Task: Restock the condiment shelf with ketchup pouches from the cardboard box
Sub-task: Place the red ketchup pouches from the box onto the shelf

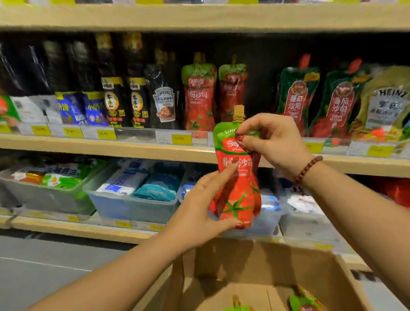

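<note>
A red and green ketchup pouch (238, 196) with a tan cap is held upright in front of the shelf. My right hand (272, 140) pinches its green top just below the cap. My left hand (201, 209) holds its lower body, thumb under the bottom edge and a finger along the front. The open cardboard box (258, 270) lies below, with two more pouches (307, 306) at its bottom. Two matching pouches (200, 94) stand on the condiment shelf (138, 149) behind the held one.
Dark sauce bottles (112, 89) and a Heinz pouch (164, 96) stand left of the ketchup pouches. Green-topped tomato sauce pouches (297, 95) stand to the right. Clear bins (131, 203) of packets fill the shelf below. Grey floor (39, 268) lies at lower left.
</note>
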